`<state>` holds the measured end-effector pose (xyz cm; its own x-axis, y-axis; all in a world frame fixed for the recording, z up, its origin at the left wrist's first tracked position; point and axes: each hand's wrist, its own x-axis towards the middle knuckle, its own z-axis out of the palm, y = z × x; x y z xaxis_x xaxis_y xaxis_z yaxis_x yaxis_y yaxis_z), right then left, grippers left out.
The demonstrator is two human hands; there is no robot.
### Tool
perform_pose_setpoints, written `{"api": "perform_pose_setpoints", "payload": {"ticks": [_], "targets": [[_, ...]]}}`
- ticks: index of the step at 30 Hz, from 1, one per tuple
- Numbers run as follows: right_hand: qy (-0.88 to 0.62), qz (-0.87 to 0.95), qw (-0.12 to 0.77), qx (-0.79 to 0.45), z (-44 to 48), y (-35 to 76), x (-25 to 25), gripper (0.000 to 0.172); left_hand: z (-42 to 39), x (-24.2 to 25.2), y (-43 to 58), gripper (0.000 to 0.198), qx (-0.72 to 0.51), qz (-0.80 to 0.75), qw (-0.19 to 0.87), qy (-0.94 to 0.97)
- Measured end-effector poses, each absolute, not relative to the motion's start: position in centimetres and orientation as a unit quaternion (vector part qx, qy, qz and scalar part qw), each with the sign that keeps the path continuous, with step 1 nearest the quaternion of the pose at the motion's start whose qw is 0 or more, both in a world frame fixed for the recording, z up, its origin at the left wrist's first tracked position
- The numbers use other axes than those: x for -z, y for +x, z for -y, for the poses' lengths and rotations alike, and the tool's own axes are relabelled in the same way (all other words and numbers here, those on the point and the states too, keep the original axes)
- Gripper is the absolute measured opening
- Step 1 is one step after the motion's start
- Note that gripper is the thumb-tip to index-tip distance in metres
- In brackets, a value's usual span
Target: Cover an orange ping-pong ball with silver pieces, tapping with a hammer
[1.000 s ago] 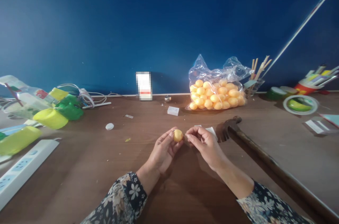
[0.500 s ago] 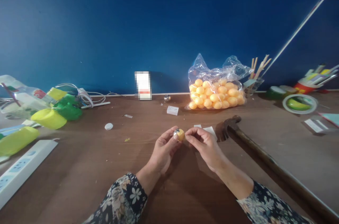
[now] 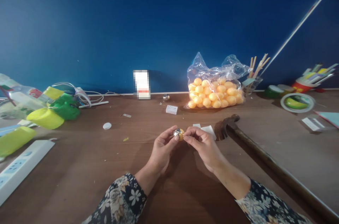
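Note:
Between the thumb and fingers of my left hand is a small ball, shiny silver on its left side and orange-yellow on its right. My right hand is pinched closed against the ball's orange side; whatever its fingertips hold, if anything, is too small to make out. Both hands are raised above the brown table. Just beyond the right hand lie white paper pieces and a hammer, its head beside the papers.
A clear bag of orange balls stands at the back. Near the wall are a silver ball and a small white box. A power strip and plastic items lie left; a tape roll and pen cup are right.
The ball has turned slightly, with more of its silver side showing. My right fingertips have come closer to it. The whole view has shifted a little.

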<state>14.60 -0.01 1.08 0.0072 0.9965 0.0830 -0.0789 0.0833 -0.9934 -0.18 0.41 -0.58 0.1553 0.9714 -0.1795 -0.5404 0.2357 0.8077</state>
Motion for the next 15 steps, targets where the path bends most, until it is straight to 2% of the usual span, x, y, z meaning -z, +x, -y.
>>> {"api": "perform_pose_setpoints", "payload": {"ticks": [6,15], "targets": [[-0.442,0.447,0.543,-0.556,0.05,14.37,-1.46,0.017,-0.38,0.49,-0.22,0.045,-0.542,-0.368,0.686,0.317],[-0.444,0.433,0.532,-0.576,0.04,14.42,-1.37,0.020,-0.30,0.34,-0.13,0.041,-0.543,-0.367,0.684,0.321]]}}
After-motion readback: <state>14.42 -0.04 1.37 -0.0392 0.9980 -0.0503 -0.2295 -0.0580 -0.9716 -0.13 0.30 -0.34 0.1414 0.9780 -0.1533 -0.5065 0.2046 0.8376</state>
